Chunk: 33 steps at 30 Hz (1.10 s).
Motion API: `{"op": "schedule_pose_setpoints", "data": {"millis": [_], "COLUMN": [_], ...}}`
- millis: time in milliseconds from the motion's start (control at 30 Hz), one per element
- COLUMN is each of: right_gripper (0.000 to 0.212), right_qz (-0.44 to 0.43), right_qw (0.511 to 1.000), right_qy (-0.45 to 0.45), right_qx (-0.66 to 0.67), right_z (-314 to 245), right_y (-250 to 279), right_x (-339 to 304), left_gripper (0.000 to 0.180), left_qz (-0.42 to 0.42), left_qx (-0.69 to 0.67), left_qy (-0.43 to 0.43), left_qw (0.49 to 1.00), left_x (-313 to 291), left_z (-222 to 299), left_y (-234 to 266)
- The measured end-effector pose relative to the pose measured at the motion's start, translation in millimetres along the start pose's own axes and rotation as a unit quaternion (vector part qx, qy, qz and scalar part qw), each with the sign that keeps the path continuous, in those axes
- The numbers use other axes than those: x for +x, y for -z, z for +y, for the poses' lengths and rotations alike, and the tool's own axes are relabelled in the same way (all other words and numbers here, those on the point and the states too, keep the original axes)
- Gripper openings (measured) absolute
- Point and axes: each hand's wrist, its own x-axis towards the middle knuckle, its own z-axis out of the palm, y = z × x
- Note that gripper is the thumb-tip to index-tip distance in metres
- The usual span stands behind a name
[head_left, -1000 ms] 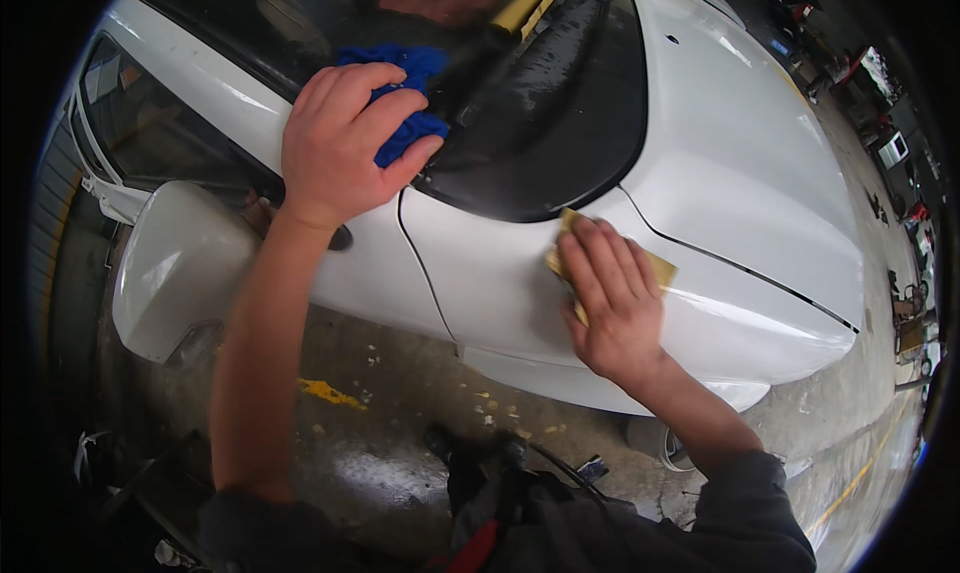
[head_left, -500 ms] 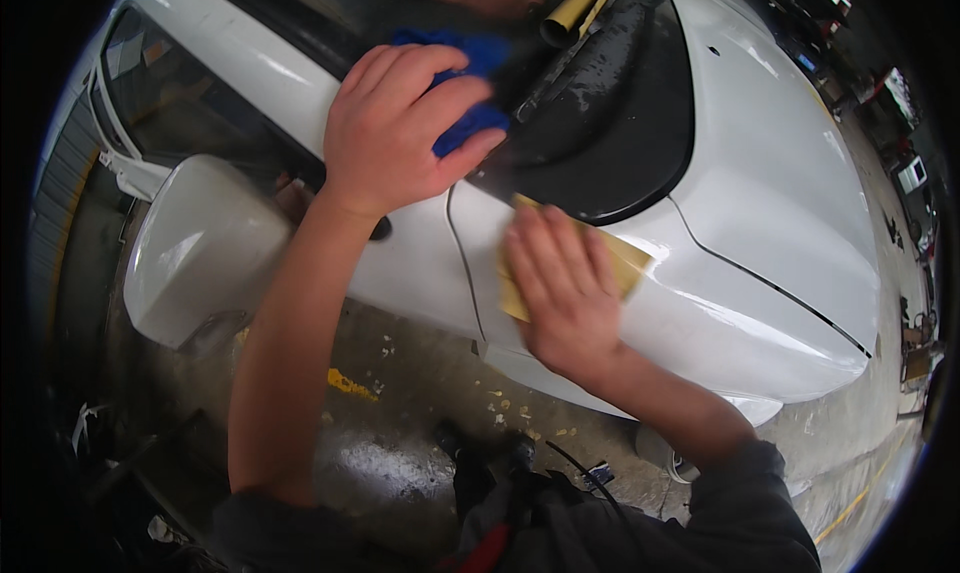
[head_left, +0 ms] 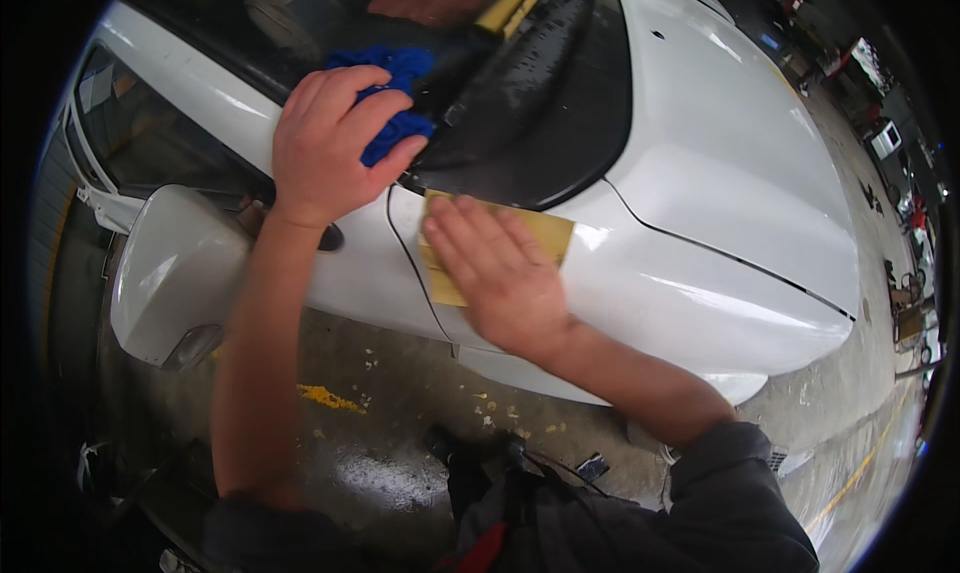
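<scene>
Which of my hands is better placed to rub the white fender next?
Your right hand, I'd say: it lies flat on the yellow sheet over the white fender, while your left hand curls over the blue cloth by the windshield.

Black fisheye rim, glare on floor (head_left: 390, 478)

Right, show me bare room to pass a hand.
Mostly bare: the hood right of the windshield; the fender between hood, yellow sheet and right forearm. Crowded: the windshield's near corner, with left hand, blue cloth and right hand.
</scene>
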Motion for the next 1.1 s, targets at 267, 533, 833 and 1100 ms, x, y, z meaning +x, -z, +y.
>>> {"op": "schedule_pose_setpoints", "data": {"millis": [267, 533, 833, 1100], "right_gripper": [0.066, 0.081, 0.086, 0.067], "right_qz": [0.018, -0.066, -0.064, 0.016], "right_qw": [0.973, 0.996, 0.996, 0.981], "right_qy": [-0.22, -0.059, -0.035, -0.075], "right_qx": [-0.068, 0.003, -0.045, -0.176], "right_z": [24, 59, 18, 63], "right_y": [8, 20, -11, 7], "right_x": [-119, -139, -93, -210], "left_gripper": [0.037, 0.037, 0.037, 0.037], "left_qz": [-0.004, -0.029, -0.01, -0.011], "left_qx": [0.0, 0.02, 0.025, 0.008], "left_qy": [-0.007, 0.004, -0.014, -0.005], "left_qw": [1.0, 0.999, 1.0, 1.0], "left_x": [5, -10, -3, -6], "left_z": [6, 6, 7, 4], "left_y": [-7, 2, -9, -6]}}
